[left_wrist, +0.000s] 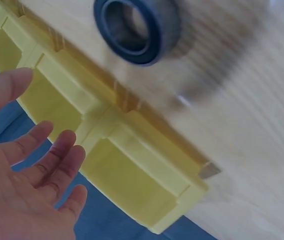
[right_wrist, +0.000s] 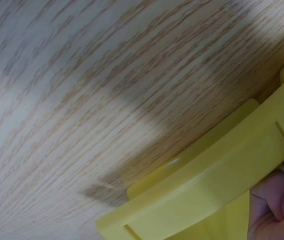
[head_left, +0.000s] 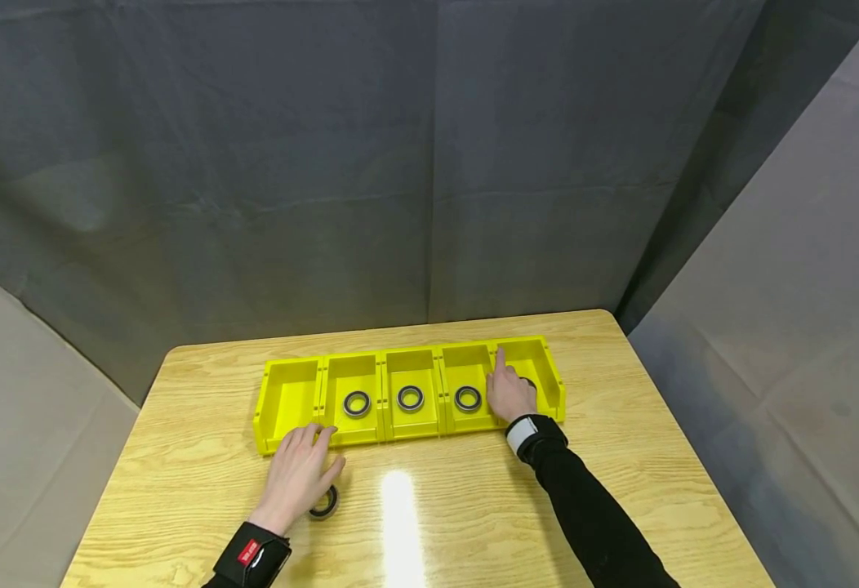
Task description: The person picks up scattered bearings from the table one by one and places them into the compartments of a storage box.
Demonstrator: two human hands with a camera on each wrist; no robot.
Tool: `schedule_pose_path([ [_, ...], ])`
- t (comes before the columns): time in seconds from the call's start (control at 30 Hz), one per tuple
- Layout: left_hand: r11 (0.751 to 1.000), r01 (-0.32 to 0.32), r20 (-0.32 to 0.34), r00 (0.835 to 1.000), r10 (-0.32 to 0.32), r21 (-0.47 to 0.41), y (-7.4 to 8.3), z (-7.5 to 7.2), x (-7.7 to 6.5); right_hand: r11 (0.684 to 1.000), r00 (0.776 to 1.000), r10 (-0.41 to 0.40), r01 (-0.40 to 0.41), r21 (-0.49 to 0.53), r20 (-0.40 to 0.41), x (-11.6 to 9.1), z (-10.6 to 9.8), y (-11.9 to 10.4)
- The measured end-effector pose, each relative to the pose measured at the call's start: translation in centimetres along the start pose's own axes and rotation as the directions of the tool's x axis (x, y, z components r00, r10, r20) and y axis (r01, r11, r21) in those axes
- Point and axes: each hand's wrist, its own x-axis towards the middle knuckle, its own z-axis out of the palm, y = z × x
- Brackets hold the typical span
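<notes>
My left hand [head_left: 299,478] hovers palm down with spread fingers in front of the yellow bin row [head_left: 271,447]. Just under it, a black-rimmed ball bearing [head_left: 324,503] lies on the table, partly hidden by the hand; the left wrist view shows the same bearing [left_wrist: 152,30] apart from the fingers. My right hand [head_left: 512,395] reaches into the rightmost compartment, index finger straight along the divider. Its other fingers [right_wrist: 271,194] curl behind the front lip and grip a bearing [head_left: 529,381], which the hand mostly covers.
Single bearings lie in the three middle compartments: one [head_left: 357,404] left, one [head_left: 411,398] centre, one [head_left: 468,398] right. The leftmost compartment [head_left: 290,392] shows a bare floor. Grey curtains [head_left: 429,163] stand behind and beside the wooden table [head_left: 474,523].
</notes>
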Motion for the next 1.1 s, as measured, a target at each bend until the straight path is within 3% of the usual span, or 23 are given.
schedule_pose_path([
  [0.3, 0.999, 0.04, 0.013, 0.999, -0.04, -0.022, -0.5, 0.5, -1.7, 1.0, 1.0, 0.004, -0.004, -0.005, 0.006, -0.2, -0.1, -0.1],
  [0.8, 0.992, 0.119, 0.181, 0.978, -0.109, -0.045, 0.0, 1.4, -3.7, 1.0, 1.0, 0.001, -0.002, 0.003, 0.009, -0.2, -0.2, -0.1],
  [1.1, 0.99, 0.137, 0.239, 0.963, -0.124, -0.042, 0.1, 1.8, -4.2, 1.0, 1.0, -0.005, 0.005, 0.005, 0.0, -0.2, -0.3, -0.2],
])
